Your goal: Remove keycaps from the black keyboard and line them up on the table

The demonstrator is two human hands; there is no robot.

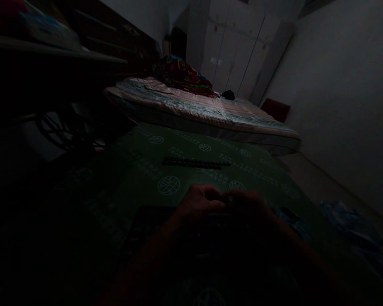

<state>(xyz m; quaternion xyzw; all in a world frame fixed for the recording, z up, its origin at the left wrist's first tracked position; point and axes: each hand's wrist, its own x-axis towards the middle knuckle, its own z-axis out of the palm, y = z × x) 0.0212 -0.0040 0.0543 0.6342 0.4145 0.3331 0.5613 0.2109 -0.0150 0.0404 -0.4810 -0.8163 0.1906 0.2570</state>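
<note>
Fingers (216,205) of the left hand (196,202) and the right hand (247,199) are bent inward, their tips drawn together at a small object (229,198) with a pale spot. Its shape and material are lost in shadow, and one cannot tell whether either hand grips it firmly. It lies between the fingertips, over the far edge of a dark rectangular tray-like form (143,221), whose upper face shows faint, small glints beneath the forearms. The left thumb and forefinger curve around a rounded gap; the right fingers are largely obscured.

Beyond the hands, two slender black strips (196,162), notched or beaded along their length, lie almost parallel on the desk (185,138). Its flat green surface bears pale printed globes and lines of lettering. Crumpled bluish cloth (292,219) lies beside the right forearm.

Background: a thick mattress (198,104) with a pale, striped, wrinkled cover; a heaped red patterned blanket (185,76) upon it; a smooth, panelled white wardrobe (232,51) behind; and, at left, a thin-spoked round wheel (55,131), mostly in shadow.
</note>
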